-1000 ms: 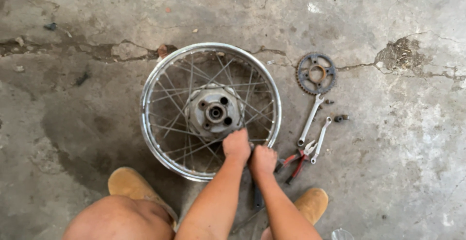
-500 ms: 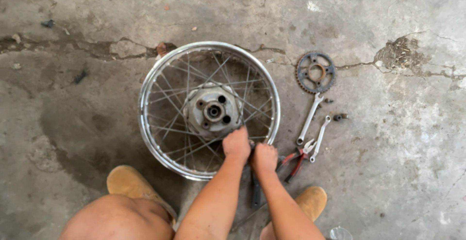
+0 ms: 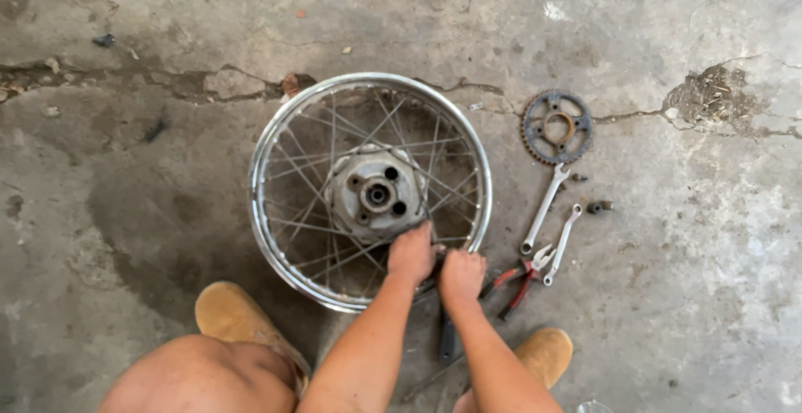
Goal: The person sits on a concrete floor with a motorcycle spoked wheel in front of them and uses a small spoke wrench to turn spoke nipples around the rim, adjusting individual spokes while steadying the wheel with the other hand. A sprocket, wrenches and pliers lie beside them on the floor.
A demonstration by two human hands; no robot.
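Note:
A spoked metal wheel point(image 3: 266, 212) with a grey hub point(image 3: 372, 192) lies flat on the concrete floor. My left hand point(image 3: 411, 254) is closed on the spokes just inside the near right part of the rim. My right hand point(image 3: 461, 278) is right beside it at the rim, fingers curled around a dark-handled tool point(image 3: 447, 339) whose handle points back toward me. The tool's tip is hidden under my hands.
To the right of the wheel lie a toothed sprocket point(image 3: 557, 126), two spanners point(image 3: 545, 208) point(image 3: 565, 239), red-handled pliers point(image 3: 520, 283) and small nuts point(image 3: 598, 207). My knee point(image 3: 200, 375) and tan shoes point(image 3: 227, 313) point(image 3: 545, 353) are at the bottom. A crack point(image 3: 167, 83) runs across the floor.

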